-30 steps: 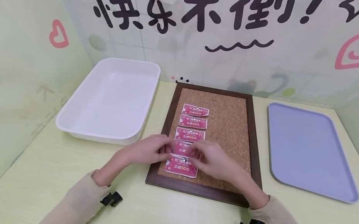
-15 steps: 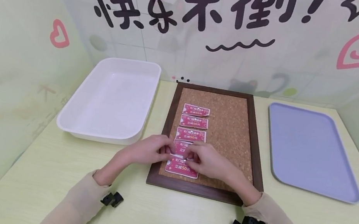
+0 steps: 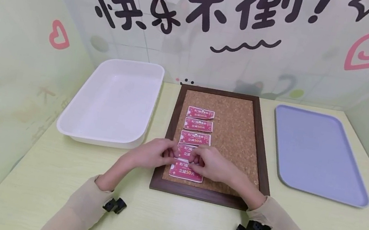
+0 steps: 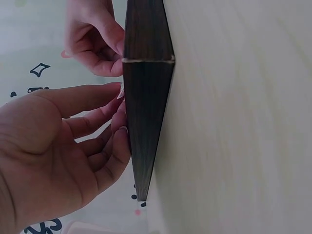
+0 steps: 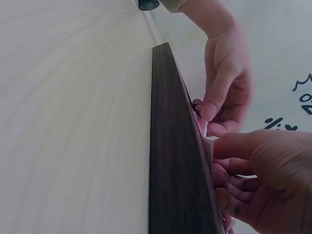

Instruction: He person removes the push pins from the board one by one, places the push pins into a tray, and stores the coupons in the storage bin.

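Touching the top edge of the lowest coupon [image 3: 186, 173] on the corkboard [image 3: 233, 138], my left hand [image 3: 154, 153] has its thumb by the upper left corner and my right hand [image 3: 217, 166] has its thumb near the middle, fingers curled on both. The coupon lies just below my thumbs, long axis side to side, neither hand clearly nearer. My right fingers hide part of the coupon above [image 3: 184, 151], and I cannot tell whether either hand pinches the paper or only presses it.
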A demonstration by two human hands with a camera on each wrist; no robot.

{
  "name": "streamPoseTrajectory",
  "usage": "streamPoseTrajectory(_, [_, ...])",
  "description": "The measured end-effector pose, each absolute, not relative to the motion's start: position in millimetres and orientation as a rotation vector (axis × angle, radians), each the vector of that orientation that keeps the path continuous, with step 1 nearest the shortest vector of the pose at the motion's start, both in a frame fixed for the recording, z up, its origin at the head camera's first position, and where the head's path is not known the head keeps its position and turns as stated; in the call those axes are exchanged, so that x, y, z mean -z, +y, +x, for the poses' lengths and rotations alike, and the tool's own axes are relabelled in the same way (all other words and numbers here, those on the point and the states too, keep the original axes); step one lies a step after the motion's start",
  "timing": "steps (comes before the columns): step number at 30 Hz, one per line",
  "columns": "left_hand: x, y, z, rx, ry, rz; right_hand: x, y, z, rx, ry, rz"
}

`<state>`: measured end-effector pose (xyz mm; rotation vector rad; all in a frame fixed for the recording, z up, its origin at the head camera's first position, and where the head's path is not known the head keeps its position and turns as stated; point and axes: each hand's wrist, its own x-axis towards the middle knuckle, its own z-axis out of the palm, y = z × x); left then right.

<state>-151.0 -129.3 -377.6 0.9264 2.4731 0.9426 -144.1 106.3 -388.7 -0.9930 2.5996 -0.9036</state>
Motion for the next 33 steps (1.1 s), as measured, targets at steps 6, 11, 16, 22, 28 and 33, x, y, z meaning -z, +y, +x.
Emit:
streamPoseTrajectory(6, [378.4,-126.8,-147.6,-0.994,2.481,0.806,386.7,103.6,-143.0,0.885,2.609,-0.938])
streamPoseTrajectory(11, [380.0,-125.5,-146.8,-1.003,2.493,0.737,386.6,101.2,-142.9,0.88,2.614,-0.898])
streamPoseTrajectory(16, [379.5,-124.0,-145.9,-1.001,2.498,0.689,387.0,98.9,-143.0,0.876,2.615,-0.859])
streamPoseTrajectory(22, [379.6,-124.7,-145.7,-1.008,2.495,0.669,386.9,96.1,-141.3,0.887,2.626,-0.833])
streamPoseTrajectory(28, [378.9,-124.2,-145.1,-1.017,2.483,0.642,387.7,94.7,-139.7,0.917,2.629,-0.778])
streamPoseTrajectory(33, [378.7,-123.4,-144.9,-1.026,2.472,0.621,388.5,94.9,-139.2,0.927,2.632,-0.765])
